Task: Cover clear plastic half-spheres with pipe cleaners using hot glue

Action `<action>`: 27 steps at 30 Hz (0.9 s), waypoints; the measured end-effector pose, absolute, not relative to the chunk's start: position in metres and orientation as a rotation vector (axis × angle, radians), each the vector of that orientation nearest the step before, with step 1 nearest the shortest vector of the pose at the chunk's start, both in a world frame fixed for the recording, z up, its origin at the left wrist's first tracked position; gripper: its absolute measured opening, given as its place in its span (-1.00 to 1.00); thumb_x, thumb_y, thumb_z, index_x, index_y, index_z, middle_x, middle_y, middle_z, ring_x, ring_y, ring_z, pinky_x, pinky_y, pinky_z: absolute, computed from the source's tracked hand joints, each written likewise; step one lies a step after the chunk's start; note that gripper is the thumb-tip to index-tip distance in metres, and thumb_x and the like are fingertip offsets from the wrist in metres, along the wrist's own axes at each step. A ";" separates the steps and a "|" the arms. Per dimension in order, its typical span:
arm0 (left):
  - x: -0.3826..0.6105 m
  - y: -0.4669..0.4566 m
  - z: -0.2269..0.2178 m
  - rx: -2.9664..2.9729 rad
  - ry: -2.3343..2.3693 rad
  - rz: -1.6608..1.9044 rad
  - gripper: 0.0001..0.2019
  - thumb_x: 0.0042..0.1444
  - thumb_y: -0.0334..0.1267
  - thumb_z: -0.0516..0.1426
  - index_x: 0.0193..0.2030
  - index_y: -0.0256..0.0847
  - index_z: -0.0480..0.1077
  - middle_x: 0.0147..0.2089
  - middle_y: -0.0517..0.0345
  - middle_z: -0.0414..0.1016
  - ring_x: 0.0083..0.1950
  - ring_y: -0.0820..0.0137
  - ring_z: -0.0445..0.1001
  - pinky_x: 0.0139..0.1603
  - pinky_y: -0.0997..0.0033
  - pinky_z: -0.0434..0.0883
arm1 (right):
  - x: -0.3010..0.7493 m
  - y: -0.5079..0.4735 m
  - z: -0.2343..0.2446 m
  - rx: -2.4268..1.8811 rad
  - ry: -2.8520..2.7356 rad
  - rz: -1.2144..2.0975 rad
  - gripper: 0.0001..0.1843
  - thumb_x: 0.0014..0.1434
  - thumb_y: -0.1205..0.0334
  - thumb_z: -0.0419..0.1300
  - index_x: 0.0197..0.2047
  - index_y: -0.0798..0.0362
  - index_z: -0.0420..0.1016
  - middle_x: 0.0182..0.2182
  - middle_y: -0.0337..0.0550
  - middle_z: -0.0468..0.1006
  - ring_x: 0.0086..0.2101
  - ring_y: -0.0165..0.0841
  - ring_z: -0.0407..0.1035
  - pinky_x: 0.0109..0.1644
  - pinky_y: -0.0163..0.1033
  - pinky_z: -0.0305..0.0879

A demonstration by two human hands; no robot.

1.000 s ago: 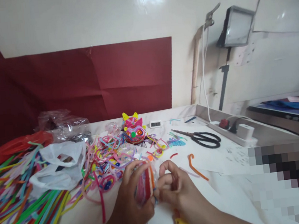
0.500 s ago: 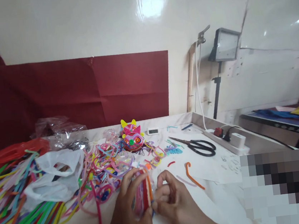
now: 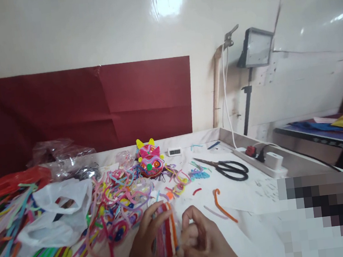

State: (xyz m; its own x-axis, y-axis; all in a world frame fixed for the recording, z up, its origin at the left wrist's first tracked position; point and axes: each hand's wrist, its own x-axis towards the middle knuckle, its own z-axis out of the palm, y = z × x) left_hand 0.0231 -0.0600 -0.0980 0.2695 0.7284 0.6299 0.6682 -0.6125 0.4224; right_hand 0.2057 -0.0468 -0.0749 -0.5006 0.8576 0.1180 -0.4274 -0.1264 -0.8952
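Left fingers (image 3: 149,215) clasp the striped piece (image 3: 167,239) between them; right fingers (image 3: 190,230) pinch its lower right edge.

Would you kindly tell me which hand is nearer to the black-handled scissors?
Right: the right hand is below and left of the scissors in view; the left hand is farther left, holding the striped piece.

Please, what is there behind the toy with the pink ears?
Behind the pink-eared toy stands what looks like a second toy: its yellow ears and a strip of its colourful top show. The front toy covers the rest from view.
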 end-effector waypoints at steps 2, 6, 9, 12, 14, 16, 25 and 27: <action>0.024 -0.061 -0.098 2.421 1.364 1.269 -0.20 -0.13 -0.51 0.15 0.29 0.11 0.15 0.35 0.00 0.19 0.34 -0.02 0.26 0.25 0.03 0.37 | 0.206 -0.046 -0.076 -0.564 -1.211 1.778 -0.51 -0.20 0.46 0.44 -0.36 0.01 0.20 -0.63 -0.46 0.50 -0.63 -0.55 0.32 -0.49 -0.44 0.04; 0.026 -0.062 -0.099 2.395 1.336 1.339 -0.28 -0.05 -0.45 0.15 0.28 0.12 0.17 0.33 0.02 0.22 0.32 0.01 0.29 0.23 0.08 0.38 | 0.205 -0.047 -0.076 -0.570 -1.220 1.792 -0.55 -0.20 0.50 0.36 -0.36 0.00 0.19 -0.62 -0.46 0.51 -0.64 -0.58 0.30 -0.49 -0.44 0.06; 0.025 -0.063 -0.098 2.435 1.298 1.330 -0.30 -0.01 -0.38 0.18 0.29 0.15 0.16 0.31 0.03 0.26 0.30 0.02 0.32 0.20 0.11 0.41 | 0.206 -0.049 -0.074 -0.565 -1.243 1.789 -0.59 -0.19 0.47 0.32 -0.36 -0.01 0.19 -0.63 -0.48 0.48 -0.65 -0.57 0.31 -0.52 -0.44 0.05; 0.025 -0.064 -0.094 2.445 1.311 1.349 -0.40 0.04 -0.28 0.20 0.25 0.13 0.23 0.29 0.02 0.31 0.26 0.03 0.37 0.16 0.13 0.45 | 0.206 -0.050 -0.072 -0.567 -1.263 1.789 -0.59 -0.20 0.48 0.31 -0.36 -0.01 0.19 -0.64 -0.49 0.46 -0.64 -0.57 0.32 -0.53 -0.45 0.05; 0.025 -0.065 -0.093 2.425 1.340 1.386 -0.47 0.06 -0.20 0.21 0.21 0.09 0.29 0.25 0.01 0.37 0.22 0.04 0.42 0.12 0.15 0.48 | 0.207 -0.050 -0.072 -0.558 -1.264 1.815 -0.58 -0.20 0.49 0.32 -0.35 -0.01 0.20 -0.62 -0.49 0.46 -0.64 -0.58 0.31 -0.52 -0.46 0.05; 0.024 -0.064 -0.093 2.418 1.351 1.394 -0.50 0.06 -0.12 0.23 0.18 0.07 0.33 0.21 0.01 0.43 0.19 0.05 0.46 0.09 0.16 0.50 | 0.207 -0.048 -0.072 -0.543 -1.263 1.845 -0.53 -0.21 0.48 0.38 -0.32 0.00 0.22 -0.60 -0.48 0.47 -0.64 -0.60 0.28 -0.52 -0.46 0.07; 0.013 -0.056 -0.096 2.541 1.373 1.385 -0.45 0.08 -0.04 0.22 0.22 0.08 0.24 0.23 -0.01 0.43 0.22 0.06 0.44 0.12 0.16 0.50 | 0.213 -0.044 -0.061 -0.497 -1.662 1.599 -0.58 -0.01 0.05 0.40 -0.24 0.02 0.28 -0.56 -0.37 0.40 -0.57 -0.53 0.24 -0.48 -0.43 0.12; 0.011 -0.054 -0.098 2.551 1.381 1.405 -0.45 0.06 -0.10 0.21 0.22 0.06 0.25 0.22 -0.02 0.43 0.21 0.05 0.45 0.11 0.11 0.51 | 0.219 -0.045 -0.053 -0.559 -1.830 1.376 -0.73 0.15 0.06 0.24 -0.21 0.04 0.32 -0.50 -0.28 0.45 -0.53 -0.49 0.27 -0.47 -0.41 0.13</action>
